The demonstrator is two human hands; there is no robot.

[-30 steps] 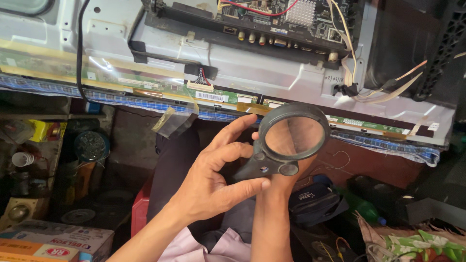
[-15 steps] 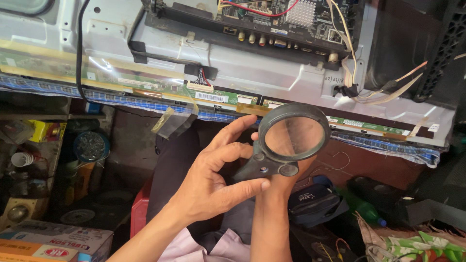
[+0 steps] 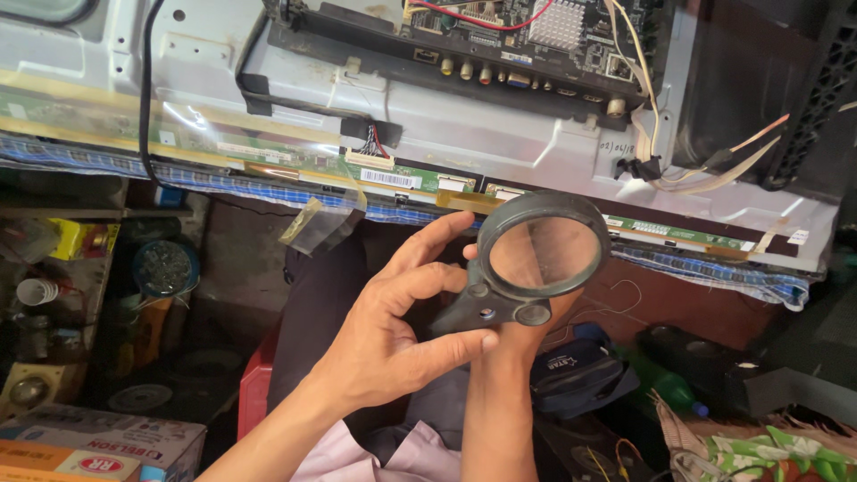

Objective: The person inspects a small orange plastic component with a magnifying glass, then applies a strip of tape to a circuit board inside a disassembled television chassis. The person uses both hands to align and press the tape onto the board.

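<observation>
The left hand (image 3: 384,348) is reaching across to a round magnifying glass (image 3: 536,259), and its fingers (image 3: 428,250) are spread out, with the thumb touching the dark handle from below. The right hand (image 3: 527,326) is sitting behind the handle and is holding it up; its fingers are mostly hidden, so I cannot tell just how they are curling. Since a second ago almost nothing is moving: the glass and both hands are staying in the same spot, so the hands are only holding and steadying it. The glass is hanging in the air, just below the edge of an opened flat screen (image 3: 268,107) that is lying above it. A green strip board (image 3: 393,177) is running along that edge, near the lens. A bigger circuit board (image 3: 500,36) with wires is sitting higher up. A dark pouch (image 3: 580,375) is lying under the hands. A cardboard box (image 3: 98,446) is sitting far to the left.
</observation>
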